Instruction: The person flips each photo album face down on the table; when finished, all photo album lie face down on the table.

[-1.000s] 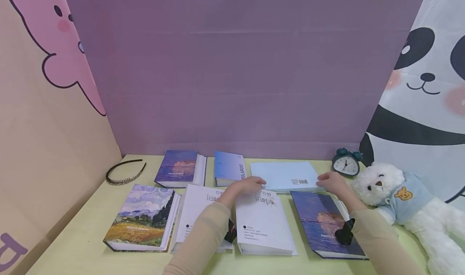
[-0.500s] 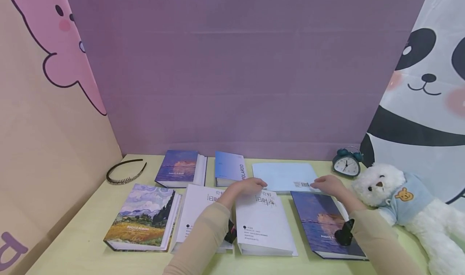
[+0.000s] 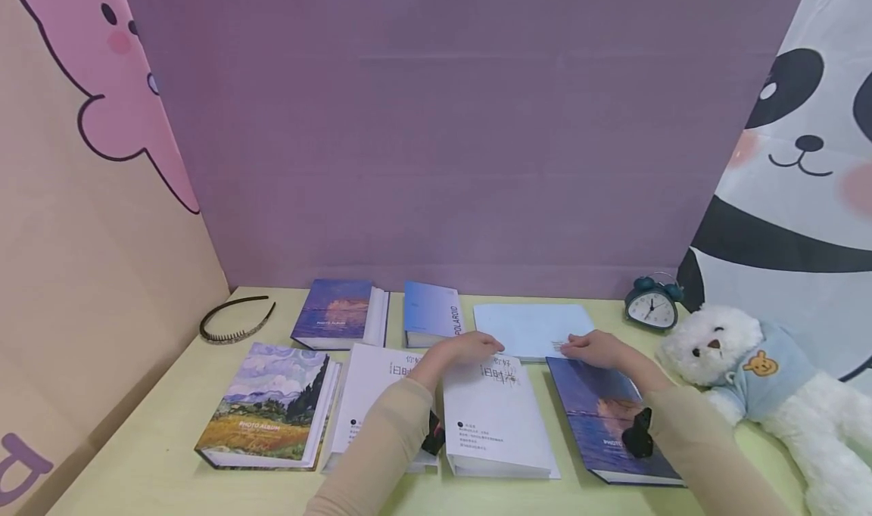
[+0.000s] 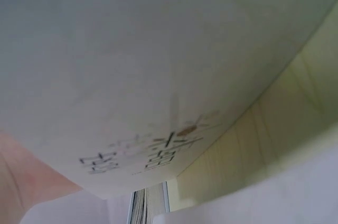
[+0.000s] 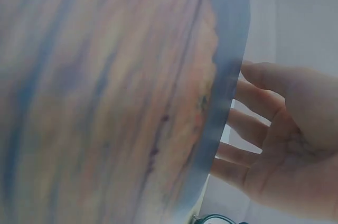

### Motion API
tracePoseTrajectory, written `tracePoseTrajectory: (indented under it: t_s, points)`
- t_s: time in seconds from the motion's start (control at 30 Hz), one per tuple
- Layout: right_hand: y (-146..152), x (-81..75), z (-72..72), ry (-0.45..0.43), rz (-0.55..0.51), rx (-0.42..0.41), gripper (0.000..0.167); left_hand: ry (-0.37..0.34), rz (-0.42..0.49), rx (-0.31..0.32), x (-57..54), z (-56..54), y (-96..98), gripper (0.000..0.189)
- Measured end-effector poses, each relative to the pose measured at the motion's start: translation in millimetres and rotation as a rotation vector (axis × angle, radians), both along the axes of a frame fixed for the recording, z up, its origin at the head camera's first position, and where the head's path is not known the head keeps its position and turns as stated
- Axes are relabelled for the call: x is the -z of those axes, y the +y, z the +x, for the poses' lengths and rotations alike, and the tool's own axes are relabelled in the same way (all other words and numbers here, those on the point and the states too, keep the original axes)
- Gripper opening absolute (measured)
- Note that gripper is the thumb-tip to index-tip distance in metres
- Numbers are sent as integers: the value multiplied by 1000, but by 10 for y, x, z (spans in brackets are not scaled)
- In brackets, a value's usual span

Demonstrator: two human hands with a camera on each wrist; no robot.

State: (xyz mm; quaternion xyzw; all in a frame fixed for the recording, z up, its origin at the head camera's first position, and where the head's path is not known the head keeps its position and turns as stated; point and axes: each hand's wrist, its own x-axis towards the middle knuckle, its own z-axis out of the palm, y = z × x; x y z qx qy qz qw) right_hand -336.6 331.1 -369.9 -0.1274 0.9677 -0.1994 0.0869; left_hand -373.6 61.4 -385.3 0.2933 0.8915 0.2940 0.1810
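A pale blue album (image 3: 531,323) lies flat at the back right of the table in the head view. At its front left corner rest the fingertips of my left hand (image 3: 466,348), which reaches over a white album (image 3: 493,425). My right hand (image 3: 599,347) touches the blue album's front right part, over its printed label. In the right wrist view the right hand (image 5: 296,134) has its fingers stretched loosely beyond the edge of the sea-picture photo album (image 3: 606,418). Only a strip of the left hand (image 4: 31,176) shows beside the white cover (image 4: 132,76).
A second white album (image 3: 371,380) and a landscape photo album (image 3: 269,402) lie front left. Behind stand another sea-picture album (image 3: 334,312), a Polaroid album (image 3: 429,312) and a black headband (image 3: 235,338). An alarm clock (image 3: 652,304) and white teddy bear (image 3: 756,372) are at right.
My right hand has slid leftward from the pale blue album's right corner along its front. The album has turned slightly straighter. My left hand has stayed nearly in place.
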Motion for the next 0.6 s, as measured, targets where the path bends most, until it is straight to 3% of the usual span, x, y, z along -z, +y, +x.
tracePoseTrajectory:
  t_s: [0.37, 0.6]
  points:
    - [-19, -3, -132, -65, 27, 6, 52, -22, 57, -20, 25, -32, 3, 41]
    - [10, 41, -154, -4, 31, -40, 47, -28, 40, -9, 32, -21, -9, 41]
